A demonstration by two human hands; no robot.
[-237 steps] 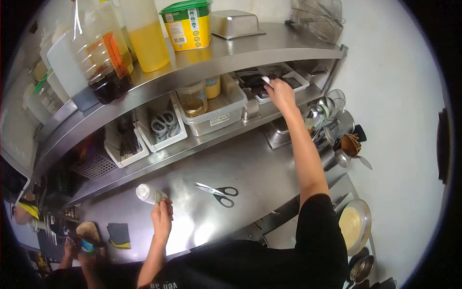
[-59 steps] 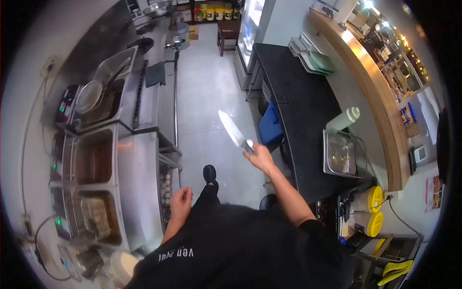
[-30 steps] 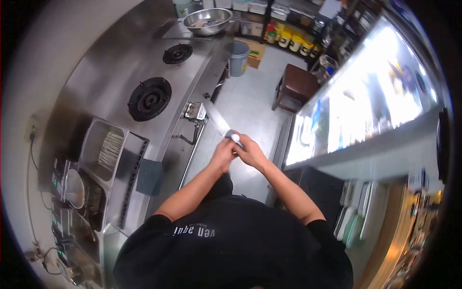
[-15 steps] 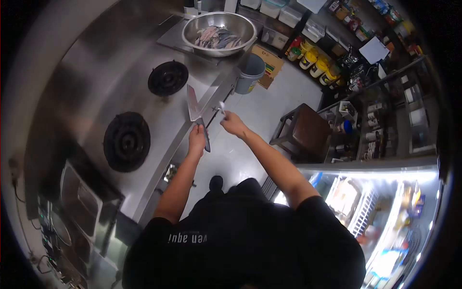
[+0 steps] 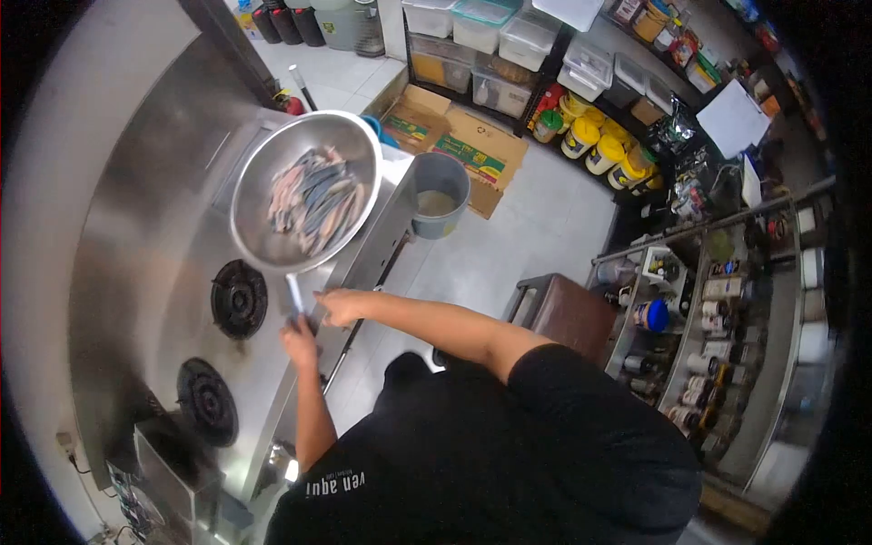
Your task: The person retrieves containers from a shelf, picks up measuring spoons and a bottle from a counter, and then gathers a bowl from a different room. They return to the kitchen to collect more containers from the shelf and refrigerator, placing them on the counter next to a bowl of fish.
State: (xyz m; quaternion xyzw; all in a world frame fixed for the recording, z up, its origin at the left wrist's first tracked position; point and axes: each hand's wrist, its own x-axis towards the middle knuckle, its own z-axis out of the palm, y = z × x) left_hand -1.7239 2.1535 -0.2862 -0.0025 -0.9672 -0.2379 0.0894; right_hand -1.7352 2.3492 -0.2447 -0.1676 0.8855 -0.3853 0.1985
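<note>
My left hand [image 5: 298,343] is closed around the handle of a kitchen knife [image 5: 295,295]. The blade points away from me, its tip close to the near rim of a large steel bowl [image 5: 249,234]. Strips of fish [image 5: 318,195] with grey skin and pinkish flesh lie heaped in the bowl. Just right of the knife is my right hand [image 5: 341,309], fingers curled in; whatever it pinches is too small to make out. Both hands are over the front edge of the steel counter [image 5: 263,350].
Two black burners [image 5: 239,300] are set in the counter at left. A grey bucket [image 5: 442,195] stands on the floor beyond the counter edge, near flattened cardboard [image 5: 472,154]. At right are a brown stool [image 5: 572,318] and shelves of bottles [image 5: 722,291].
My view has moved toward the bowl, which now appears nearer and lower. Both hands have come forward and left over the counter, and the right hand is closer to the knife.
</note>
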